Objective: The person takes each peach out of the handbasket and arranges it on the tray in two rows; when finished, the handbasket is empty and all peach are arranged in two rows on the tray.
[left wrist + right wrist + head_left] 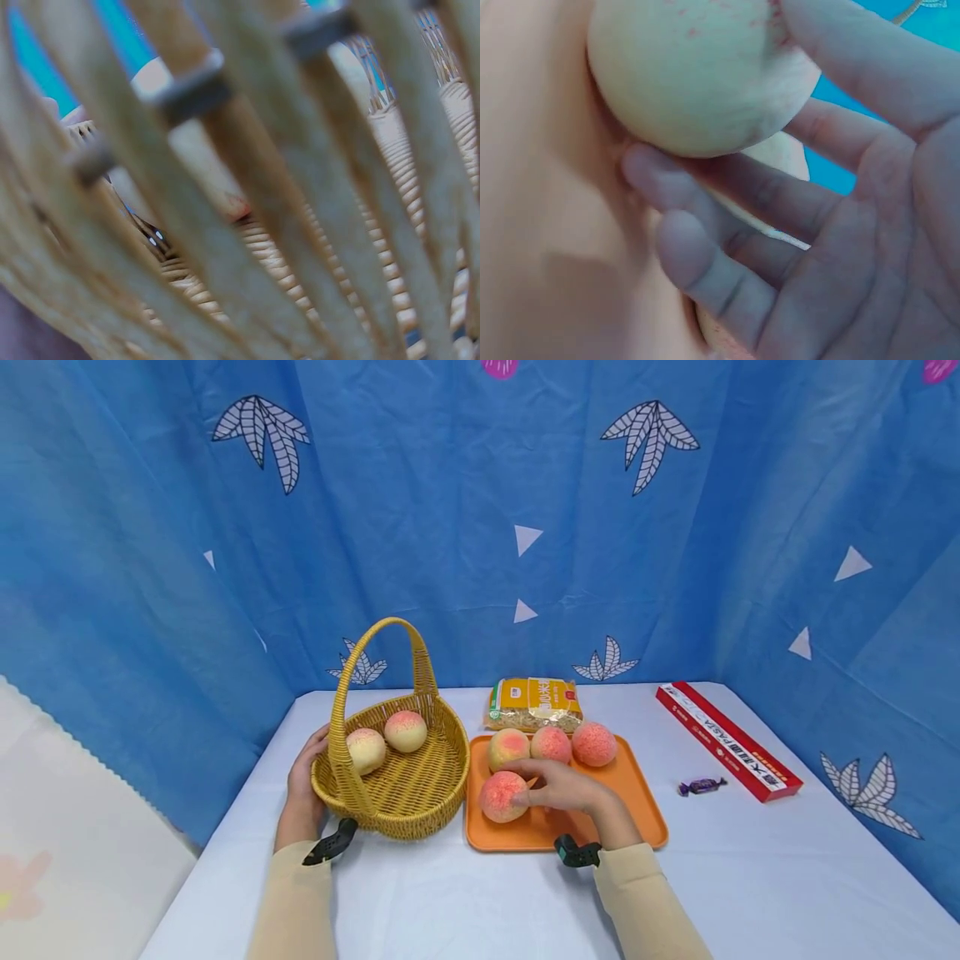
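A yellow wicker basket (431,789) with a tall arched handle has two pale peaches with pink tops in it, one peach (366,752) at the left and another peach (406,731) further back. My left hand (302,777) holds the basket's left side; its fingertips are partly hidden by the handle. Close up, the basket's slats (262,172) fill the left wrist view. On an orange tray (633,814), my right hand (558,789) grips a pink peach (501,797) between thumb and fingers. In the right wrist view that peach (697,82) looks pale underneath.
Behind it on the tray are a yellowish peach (507,747), a pink peach (551,743) and another pink peach (595,744). A yellow food packet (534,703) lies behind the tray. Right of it are a purple-wrapped candy (702,787) and a long red box (727,741).
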